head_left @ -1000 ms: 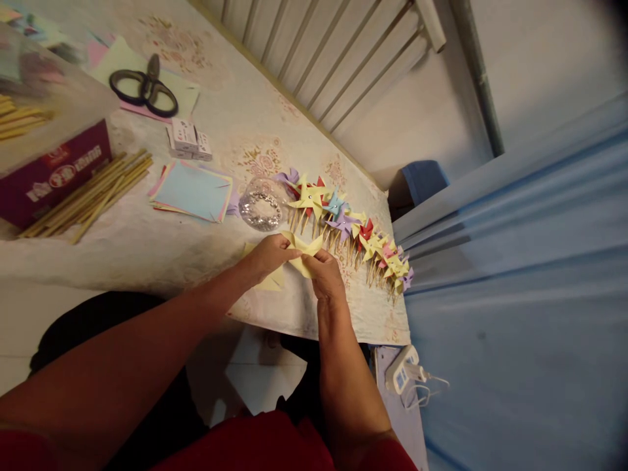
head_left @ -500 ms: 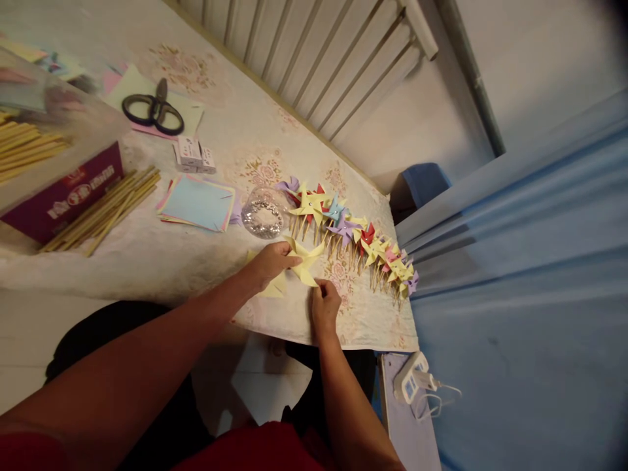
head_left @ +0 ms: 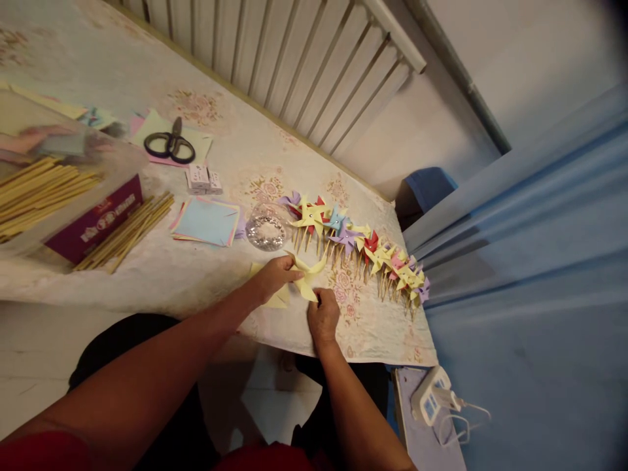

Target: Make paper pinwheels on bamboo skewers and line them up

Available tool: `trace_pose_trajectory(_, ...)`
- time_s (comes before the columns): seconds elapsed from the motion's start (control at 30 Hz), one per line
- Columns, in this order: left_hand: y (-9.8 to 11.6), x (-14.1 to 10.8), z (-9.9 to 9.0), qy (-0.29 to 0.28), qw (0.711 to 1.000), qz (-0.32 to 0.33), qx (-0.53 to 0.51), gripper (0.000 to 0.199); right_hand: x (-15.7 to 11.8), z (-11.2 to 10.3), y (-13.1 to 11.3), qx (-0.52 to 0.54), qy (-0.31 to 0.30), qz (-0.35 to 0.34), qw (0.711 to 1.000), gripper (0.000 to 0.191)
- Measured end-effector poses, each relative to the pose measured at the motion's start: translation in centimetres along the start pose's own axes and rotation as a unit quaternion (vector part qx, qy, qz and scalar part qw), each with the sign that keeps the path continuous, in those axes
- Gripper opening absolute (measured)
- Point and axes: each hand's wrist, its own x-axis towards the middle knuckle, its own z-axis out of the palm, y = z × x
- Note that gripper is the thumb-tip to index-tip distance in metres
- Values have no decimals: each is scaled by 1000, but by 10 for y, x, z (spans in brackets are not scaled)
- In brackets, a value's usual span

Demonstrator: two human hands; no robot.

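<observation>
My left hand (head_left: 273,278) pinches a pale yellow paper pinwheel (head_left: 310,269) near its middle, above the table. The fingers of my right hand (head_left: 324,315) are closed at the lower blade of that pinwheel, so both hands have hold of it. Under my left hand lies a yellow paper piece (head_left: 279,298), partly covered. Just beyond the hands sits a clear round dish (head_left: 266,229) of small shiny metal pieces. A row of finished pinwheels (head_left: 346,237) on sticks, in several colours, runs off to the right.
Left of the dish are a stack of coloured paper (head_left: 206,221), small white boxes (head_left: 202,180) and black-handled scissors (head_left: 169,145). Wooden sticks (head_left: 128,232) lie beside a clear box with a purple label (head_left: 95,219). A power strip (head_left: 432,394) sits at lower right, near a blue curtain (head_left: 530,294).
The camera view has shifted, so the scene sits slightly lower and further right. Both hands stay on the yellow pinwheel, whose blades are turned a little differently.
</observation>
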Motion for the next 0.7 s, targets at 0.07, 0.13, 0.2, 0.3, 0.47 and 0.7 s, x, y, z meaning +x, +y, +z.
trace_pose_trajectory(0.07, 1, -2, 0, -8, 1000, -1, -13, 34, 0, 0, -1, 1, 2, 2, 1000, 22)
trace_pose_trajectory(0.13, 1, -2, 0, -12, 1000, -3, -23, 33, 0, 0, -2, 4, 6, 3, 1000, 22)
trace_pose_trajectory(0.2, 2, -3, -1, -13, 1000, -4, -26, 32, 0, 1, -2, 6, 9, 2, 1000, 22)
trace_pose_trajectory(0.3, 3, -5, -3, -13, 1000, -5, -24, 32, 0, 2, -1, 3, 11, -1, 1000, 22)
trace_pose_trajectory(0.47, 1, -9, -6, -34, 999, -20, -29, 30, -1, 3, 0, -3, 14, -2, 1000, 23)
trace_pose_trajectory(0.7, -7, -7, -20, -44, 998, -11, -40, 35, -2, 5, 2, -20, 10, -6, 1000, 24)
